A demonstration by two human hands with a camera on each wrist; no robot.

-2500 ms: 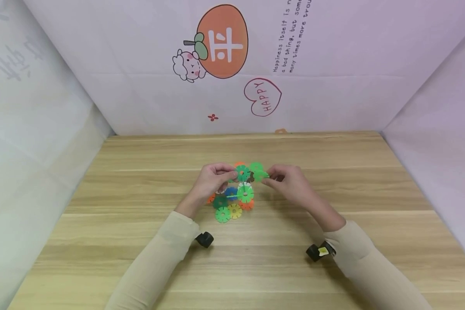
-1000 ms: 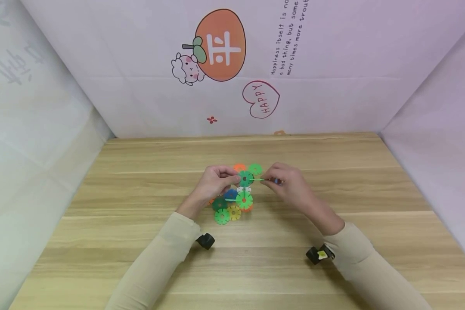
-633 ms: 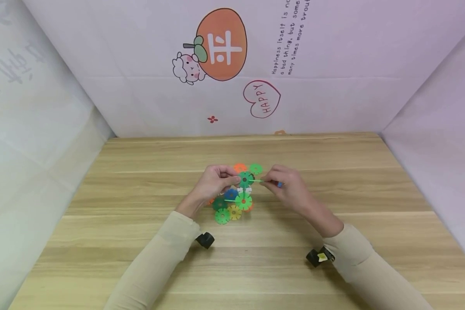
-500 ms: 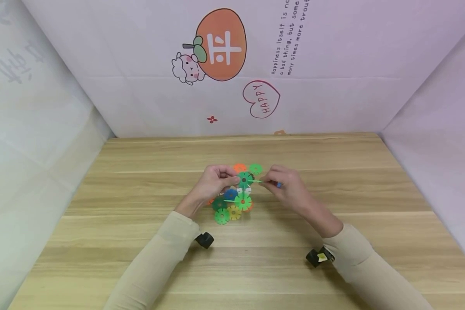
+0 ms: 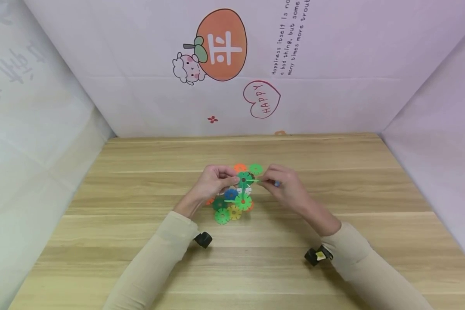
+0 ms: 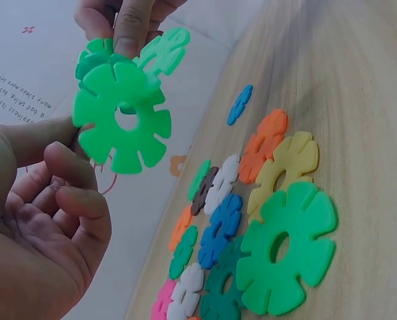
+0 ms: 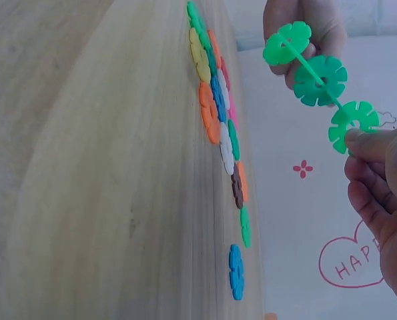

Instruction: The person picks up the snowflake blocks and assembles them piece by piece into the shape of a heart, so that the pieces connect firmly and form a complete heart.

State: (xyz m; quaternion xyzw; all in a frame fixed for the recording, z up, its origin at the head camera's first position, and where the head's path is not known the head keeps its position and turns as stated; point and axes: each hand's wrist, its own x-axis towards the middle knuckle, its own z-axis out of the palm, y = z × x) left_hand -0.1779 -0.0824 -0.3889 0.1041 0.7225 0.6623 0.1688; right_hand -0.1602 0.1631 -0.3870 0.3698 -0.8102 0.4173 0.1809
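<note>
Several green slotted snowflake discs are joined into a chain held above the table. My left hand [image 5: 215, 178] pinches the chain by a darker green disc [image 5: 248, 176]. A light green disc [image 6: 95, 120] stands out at the near end, in front of the left fingers in the left wrist view. My right hand [image 5: 286, 185] pinches another green disc [image 7: 367, 115] between thumb and fingers. In the head view this disc is edge-on, its rim right at the darker green disc. The fingertips hide part of both.
Loose snowflake discs lie below the hands, among them yellow [image 5: 234, 207], orange [image 5: 240, 167], green [image 5: 222, 210] and blue [image 6: 216, 230]. One blue disc [image 7: 235, 270] lies apart, under the right hand. White printed cloth [image 5: 325, 99] walls the wooden table [image 5: 255, 275].
The right hand has turned its green disc from face-on to edge-on and moved it left against the darker green disc. The left hand has stayed nearly in place.
</note>
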